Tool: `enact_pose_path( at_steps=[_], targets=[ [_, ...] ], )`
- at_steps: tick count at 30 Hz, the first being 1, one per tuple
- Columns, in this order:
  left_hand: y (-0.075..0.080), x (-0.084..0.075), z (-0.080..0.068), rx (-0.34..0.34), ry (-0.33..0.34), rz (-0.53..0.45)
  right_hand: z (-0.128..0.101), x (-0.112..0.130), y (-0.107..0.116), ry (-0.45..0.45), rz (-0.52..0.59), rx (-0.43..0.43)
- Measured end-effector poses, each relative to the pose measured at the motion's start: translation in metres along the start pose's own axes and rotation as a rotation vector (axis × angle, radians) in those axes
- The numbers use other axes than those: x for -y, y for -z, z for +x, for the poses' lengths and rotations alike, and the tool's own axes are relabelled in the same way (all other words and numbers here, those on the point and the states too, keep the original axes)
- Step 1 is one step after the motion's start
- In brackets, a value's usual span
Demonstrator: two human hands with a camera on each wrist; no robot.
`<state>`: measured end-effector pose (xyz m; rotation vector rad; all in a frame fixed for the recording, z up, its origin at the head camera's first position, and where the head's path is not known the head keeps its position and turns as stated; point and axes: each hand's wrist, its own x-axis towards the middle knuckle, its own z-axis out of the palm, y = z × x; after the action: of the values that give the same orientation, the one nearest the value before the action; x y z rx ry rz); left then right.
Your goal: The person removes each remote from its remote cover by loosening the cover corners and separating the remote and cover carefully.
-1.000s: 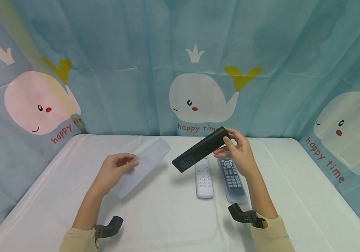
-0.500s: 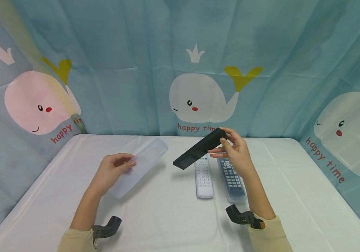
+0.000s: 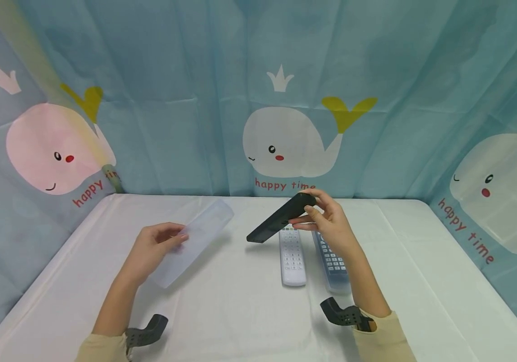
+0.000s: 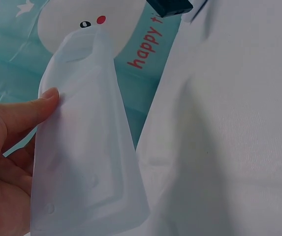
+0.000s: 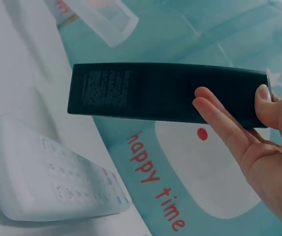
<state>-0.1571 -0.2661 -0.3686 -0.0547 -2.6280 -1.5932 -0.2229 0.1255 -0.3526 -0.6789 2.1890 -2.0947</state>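
A translucent silicone remote cover is pinched at its left edge by my left hand, thumb on the near face, and hangs tilted above the table. My right hand grips one end of a black remote control. In the right wrist view the remote's back shows, with a printed label near its far end and two fingertips lying against it. The cover and the black remote are apart, the cover to the left.
A white remote lies on the white tablecloth, below the black one. To its right is a dark remote in a translucent cover, partly behind my right forearm. A blue whale-print curtain stands behind the table.
Both hands have shifted slightly left and down with what they hold. The black remote has tipped, so less of its back faces the head camera.
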Motion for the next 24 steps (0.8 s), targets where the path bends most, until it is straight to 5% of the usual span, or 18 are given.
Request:
enact_pose_path(
  at_steps=[24],
  targets=[
    [0.020,0.008,-0.010,-0.029,0.014,0.030,0.001,-0.003,-0.011,0.010,0.026,0.087]
  ],
)
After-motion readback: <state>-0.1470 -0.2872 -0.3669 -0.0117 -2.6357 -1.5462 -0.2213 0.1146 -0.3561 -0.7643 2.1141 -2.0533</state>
